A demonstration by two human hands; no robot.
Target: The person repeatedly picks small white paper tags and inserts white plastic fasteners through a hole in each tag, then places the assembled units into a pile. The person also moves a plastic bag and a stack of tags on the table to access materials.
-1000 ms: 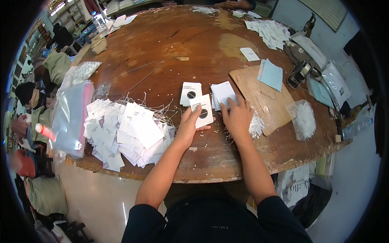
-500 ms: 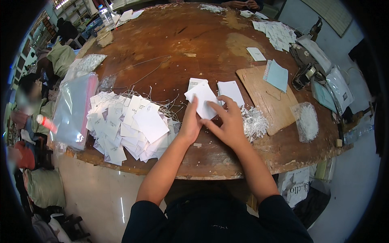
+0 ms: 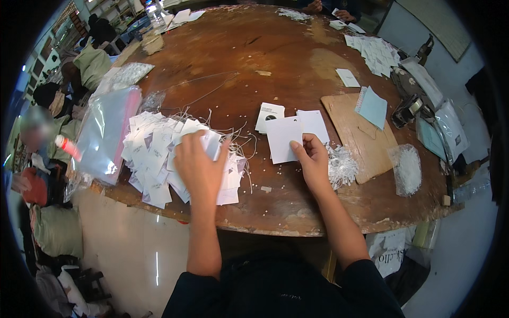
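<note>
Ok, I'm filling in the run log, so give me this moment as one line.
left hand: at card pile | right hand: holding white card | strings: right of right hand

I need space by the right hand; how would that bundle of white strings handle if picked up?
The bundle of white strings beside the right hand would probably be floppy, since its thin strands curl and splay. It's likely light, being loosely heaped. Loose ends could tangle or trail, as no bag shows around it.

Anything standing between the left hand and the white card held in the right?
Nothing visible stands up between the left hand and the white card in the right hand; only the card pile's edge and loose strings lie low there.
</note>
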